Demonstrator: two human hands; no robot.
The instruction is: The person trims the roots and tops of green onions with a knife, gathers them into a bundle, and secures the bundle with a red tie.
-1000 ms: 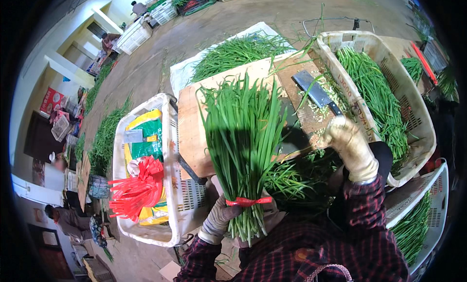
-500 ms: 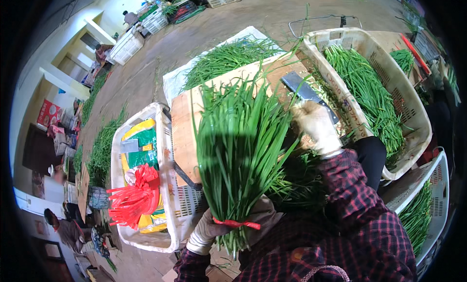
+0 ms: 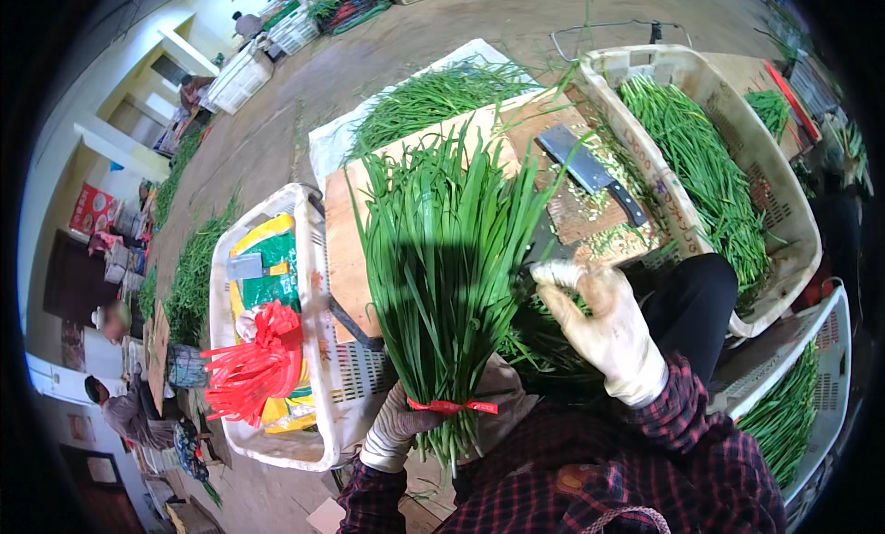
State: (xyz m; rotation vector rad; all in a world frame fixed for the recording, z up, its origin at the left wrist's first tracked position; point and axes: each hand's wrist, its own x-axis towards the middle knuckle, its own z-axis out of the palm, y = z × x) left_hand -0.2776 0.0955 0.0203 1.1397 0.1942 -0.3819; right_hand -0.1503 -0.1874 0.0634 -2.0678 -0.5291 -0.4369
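Observation:
A large bunch of garlic chives (image 3: 452, 248) fans upward in front of me, bound near its cut stem ends by a red tie (image 3: 452, 407). Gloved and wrapped round the stems beside that tie, my left hand (image 3: 395, 428) holds the bunch; part of its fingers is hidden behind the stalks. My right hand (image 3: 604, 327), in a pale glove, hovers just right of the bunch, thumb and fingers apart and nothing in them. Beyond it a cleaver (image 3: 590, 170) with a black handle lies on the wooden board (image 3: 343, 248) among chopped stem bits.
At left, a white crate (image 3: 323, 387) holds red ties (image 3: 258, 368) and a small blade with a yellow handle (image 3: 253, 266). Loose chives (image 3: 433, 101) cover a white sheet behind the board. A chive-filled crate (image 3: 802, 258) stands at right. Other people work far left.
My right hand has come off the cleaver area, moving nearer to me and slightly left, with its fingers spreading. The cleaver's handle now shows fully. The bunch remains in my left hand.

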